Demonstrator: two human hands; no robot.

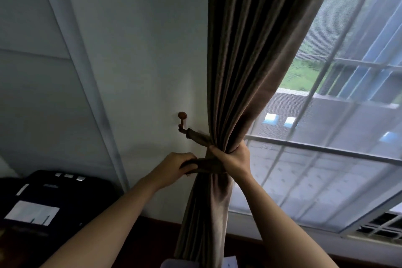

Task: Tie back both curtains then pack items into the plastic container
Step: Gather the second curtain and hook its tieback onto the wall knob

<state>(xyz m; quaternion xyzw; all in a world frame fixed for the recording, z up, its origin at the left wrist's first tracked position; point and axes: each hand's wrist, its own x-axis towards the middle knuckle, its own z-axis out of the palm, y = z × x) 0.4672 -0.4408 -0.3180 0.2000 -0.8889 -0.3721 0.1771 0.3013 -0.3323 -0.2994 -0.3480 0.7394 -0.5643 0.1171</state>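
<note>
Fingers (188,161) of the left hand (174,165) are curled tight around the loose end of a flat brown fabric tieback band (199,136), pinching it just left of the curtain. The right hand (233,159) is clamped on the long brown pleated fabric curtain (243,61): its thumb lies across the front and the other fingers wrap around the far side, squeezing the folds into a narrow bunch. Both bare forearms reach up from the bottom edge. The hands sit close together, and a short stretch of the band runs between them.

Low on the left, a black boxy machine (54,187) carries a white sheet of paper (32,213) on top; what kind of machine it is cannot be told.

Below the right hand the curtain hangs loose, down past a dark reddish wood ledge (241,239) at the foot of the wall. Above the hand it fans out wider and rises out of view.

Just left of the bunch, the band's other end is looped on a small reddish-brown round-knobbed wooden hook (182,116) fixed to the plain white wall (141,50).

To the right of the curtain stands a large window with white bars (322,148) and a fine mesh screen. Through it show a strip of green grass (304,74) and grey building surfaces, blurred.
</note>
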